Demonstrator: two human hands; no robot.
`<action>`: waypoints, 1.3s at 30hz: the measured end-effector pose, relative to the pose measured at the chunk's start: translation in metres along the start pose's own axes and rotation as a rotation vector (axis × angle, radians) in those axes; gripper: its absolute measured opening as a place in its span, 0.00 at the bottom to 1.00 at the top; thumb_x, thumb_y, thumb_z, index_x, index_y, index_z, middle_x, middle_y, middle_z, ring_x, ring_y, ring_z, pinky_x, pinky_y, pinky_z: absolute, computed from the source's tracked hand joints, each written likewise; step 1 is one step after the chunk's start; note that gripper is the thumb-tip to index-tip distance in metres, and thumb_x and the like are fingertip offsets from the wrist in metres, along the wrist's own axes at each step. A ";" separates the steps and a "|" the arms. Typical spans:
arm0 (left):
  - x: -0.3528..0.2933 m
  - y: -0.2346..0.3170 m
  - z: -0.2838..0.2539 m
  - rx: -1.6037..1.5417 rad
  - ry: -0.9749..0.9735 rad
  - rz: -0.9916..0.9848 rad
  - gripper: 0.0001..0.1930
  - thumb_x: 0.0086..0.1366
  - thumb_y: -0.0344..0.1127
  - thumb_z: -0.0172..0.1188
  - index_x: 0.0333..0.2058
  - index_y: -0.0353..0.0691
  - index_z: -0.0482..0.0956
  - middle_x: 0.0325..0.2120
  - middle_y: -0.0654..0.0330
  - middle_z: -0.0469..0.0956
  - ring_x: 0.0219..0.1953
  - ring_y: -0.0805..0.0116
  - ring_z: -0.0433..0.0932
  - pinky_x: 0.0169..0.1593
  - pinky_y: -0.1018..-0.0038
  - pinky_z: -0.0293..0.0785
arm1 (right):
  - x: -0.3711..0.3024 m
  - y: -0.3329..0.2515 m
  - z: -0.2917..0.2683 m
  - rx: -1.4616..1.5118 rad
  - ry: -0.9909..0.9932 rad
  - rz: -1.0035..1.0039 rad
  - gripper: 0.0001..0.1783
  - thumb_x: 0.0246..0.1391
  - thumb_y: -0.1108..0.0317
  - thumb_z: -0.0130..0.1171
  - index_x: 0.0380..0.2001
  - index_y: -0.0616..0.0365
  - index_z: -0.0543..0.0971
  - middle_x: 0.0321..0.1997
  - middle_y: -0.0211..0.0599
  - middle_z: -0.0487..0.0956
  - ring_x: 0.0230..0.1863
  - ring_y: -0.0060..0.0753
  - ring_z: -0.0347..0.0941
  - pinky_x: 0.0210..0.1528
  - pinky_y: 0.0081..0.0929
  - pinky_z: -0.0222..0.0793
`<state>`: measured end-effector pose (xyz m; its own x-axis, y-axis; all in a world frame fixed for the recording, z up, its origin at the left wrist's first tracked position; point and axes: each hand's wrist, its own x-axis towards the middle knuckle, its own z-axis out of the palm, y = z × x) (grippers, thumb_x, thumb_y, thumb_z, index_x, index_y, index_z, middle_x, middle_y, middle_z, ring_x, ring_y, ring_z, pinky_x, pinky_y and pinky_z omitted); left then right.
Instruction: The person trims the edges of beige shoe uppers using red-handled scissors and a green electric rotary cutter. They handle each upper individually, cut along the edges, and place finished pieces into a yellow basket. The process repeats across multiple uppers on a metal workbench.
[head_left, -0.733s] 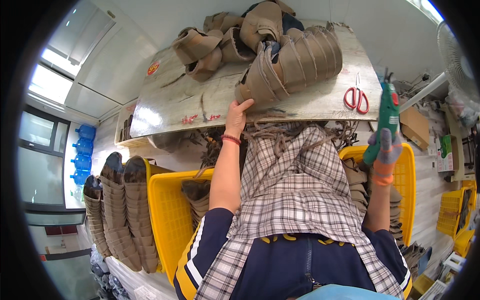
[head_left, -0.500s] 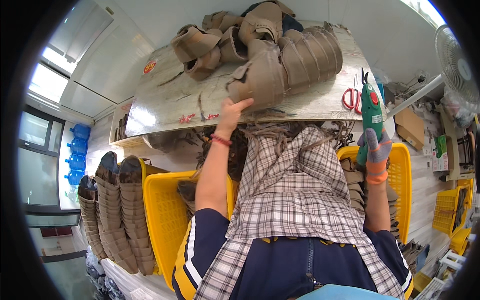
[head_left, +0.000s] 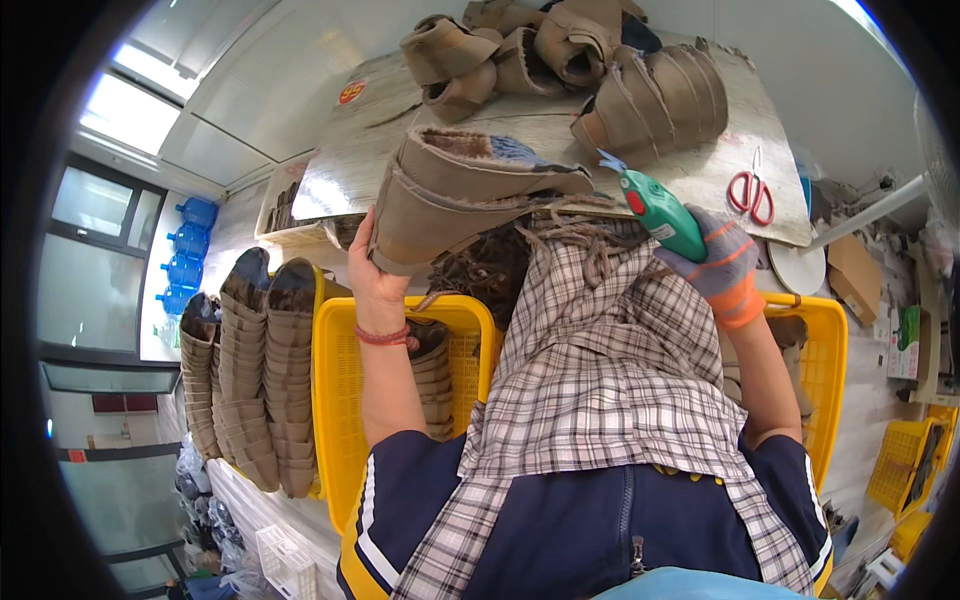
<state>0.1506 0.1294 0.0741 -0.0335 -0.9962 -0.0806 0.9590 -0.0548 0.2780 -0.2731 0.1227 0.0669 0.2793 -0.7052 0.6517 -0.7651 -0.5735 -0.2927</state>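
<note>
Brown fur-lined boot uppers (head_left: 435, 205), nested together, are gripped at their left end by my bare left hand (head_left: 376, 262). They are raised over the table's near edge, with fleecy lining and a blue patch showing at the top. My gloved right hand (head_left: 712, 262) is closed around a green cordless electric cutter (head_left: 660, 208) with a red button. Its blades point toward the uppers' right end, close to it but seemingly apart. Red-handled scissors (head_left: 751, 190) lie on the table (head_left: 330, 190), beyond my right hand.
Farther back on the table are a row of nested uppers (head_left: 665, 100) and a loose pile (head_left: 450, 55). Yellow baskets (head_left: 340, 390) holding stacked uppers flank my lap. Tall upper stacks (head_left: 245, 370) stand at left. Brown fleece strips (head_left: 590, 240) hang below the table edge.
My left hand has drawn some uppers off the table row, back toward me and leftward, tipping them up. The cutter has swung in from the right toward them. The view has shifted slightly.
</note>
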 end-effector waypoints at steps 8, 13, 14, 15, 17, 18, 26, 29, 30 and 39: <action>0.002 -0.021 -0.011 0.008 -0.033 -0.080 0.17 0.68 0.34 0.42 0.50 0.31 0.71 0.49 0.47 0.73 0.52 0.52 0.72 0.56 0.56 0.68 | -0.016 0.009 -0.007 -0.011 -0.052 -0.027 0.33 0.32 0.48 0.72 0.41 0.55 0.76 0.25 0.40 0.78 0.24 0.44 0.74 0.28 0.34 0.71; 0.008 -0.034 -0.007 0.005 -0.067 -0.156 0.17 0.68 0.33 0.41 0.51 0.32 0.71 0.50 0.47 0.72 0.53 0.52 0.71 0.57 0.56 0.67 | -0.019 0.013 -0.015 -0.019 -0.091 -0.042 0.32 0.33 0.47 0.72 0.40 0.55 0.77 0.26 0.40 0.78 0.26 0.44 0.75 0.28 0.34 0.71; 0.010 -0.035 -0.009 0.006 -0.061 -0.156 0.17 0.68 0.33 0.41 0.51 0.33 0.71 0.50 0.47 0.73 0.53 0.52 0.71 0.57 0.55 0.67 | -0.019 0.013 -0.016 -0.013 -0.115 -0.044 0.32 0.33 0.47 0.72 0.40 0.55 0.77 0.27 0.40 0.79 0.26 0.44 0.75 0.29 0.34 0.71; 0.012 -0.036 -0.011 0.006 -0.055 -0.156 0.17 0.68 0.33 0.41 0.51 0.33 0.71 0.50 0.47 0.73 0.53 0.52 0.71 0.58 0.55 0.67 | -0.020 0.013 -0.015 -0.008 -0.114 -0.041 0.32 0.33 0.47 0.72 0.40 0.55 0.77 0.27 0.40 0.79 0.26 0.44 0.75 0.29 0.34 0.71; 0.015 -0.038 -0.012 0.001 -0.040 -0.171 0.17 0.69 0.33 0.41 0.51 0.33 0.71 0.50 0.47 0.73 0.53 0.52 0.71 0.58 0.55 0.66 | -0.021 0.014 -0.014 0.004 -0.110 -0.036 0.32 0.32 0.47 0.72 0.40 0.54 0.77 0.27 0.39 0.79 0.26 0.44 0.75 0.29 0.34 0.71; 0.015 -0.041 -0.010 -0.005 -0.030 -0.186 0.17 0.69 0.33 0.41 0.51 0.33 0.71 0.50 0.48 0.73 0.53 0.52 0.71 0.58 0.55 0.65 | -0.021 0.014 -0.013 0.013 -0.102 -0.046 0.32 0.32 0.47 0.72 0.40 0.54 0.77 0.27 0.39 0.79 0.26 0.44 0.75 0.29 0.34 0.71; 0.013 -0.057 0.004 -0.092 -0.108 -0.263 0.18 0.69 0.35 0.42 0.52 0.32 0.70 0.51 0.47 0.72 0.54 0.52 0.70 0.59 0.55 0.65 | -0.016 0.002 -0.012 0.046 -0.098 -0.052 0.32 0.30 0.48 0.73 0.39 0.53 0.77 0.28 0.38 0.80 0.25 0.42 0.75 0.27 0.33 0.71; 0.005 -0.067 0.020 -0.029 -0.132 -0.248 0.17 0.68 0.35 0.44 0.51 0.31 0.70 0.50 0.48 0.73 0.52 0.53 0.72 0.58 0.57 0.67 | -0.009 -0.008 -0.015 0.051 -0.116 -0.057 0.33 0.29 0.48 0.74 0.40 0.53 0.77 0.28 0.38 0.80 0.26 0.43 0.75 0.27 0.33 0.71; 0.005 -0.069 0.021 -0.016 -0.139 -0.240 0.17 0.68 0.35 0.45 0.51 0.31 0.70 0.51 0.48 0.72 0.53 0.54 0.71 0.58 0.57 0.67 | -0.008 -0.010 -0.013 0.075 -0.112 -0.051 0.33 0.29 0.49 0.74 0.40 0.53 0.77 0.28 0.38 0.79 0.26 0.43 0.75 0.27 0.33 0.71; -0.015 -0.086 0.018 0.151 -0.112 -0.019 0.23 0.65 0.33 0.53 0.58 0.37 0.63 0.56 0.51 0.67 0.58 0.53 0.66 0.61 0.54 0.61 | 0.002 -0.040 -0.011 0.390 -0.175 0.070 0.29 0.33 0.53 0.74 0.38 0.57 0.78 0.28 0.42 0.80 0.28 0.44 0.77 0.31 0.32 0.73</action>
<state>0.0637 0.1483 0.0687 -0.0901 -0.9958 0.0175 0.9053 -0.0745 0.4183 -0.2488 0.1487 0.0876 0.3544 -0.7891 0.5018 -0.5191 -0.6124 -0.5963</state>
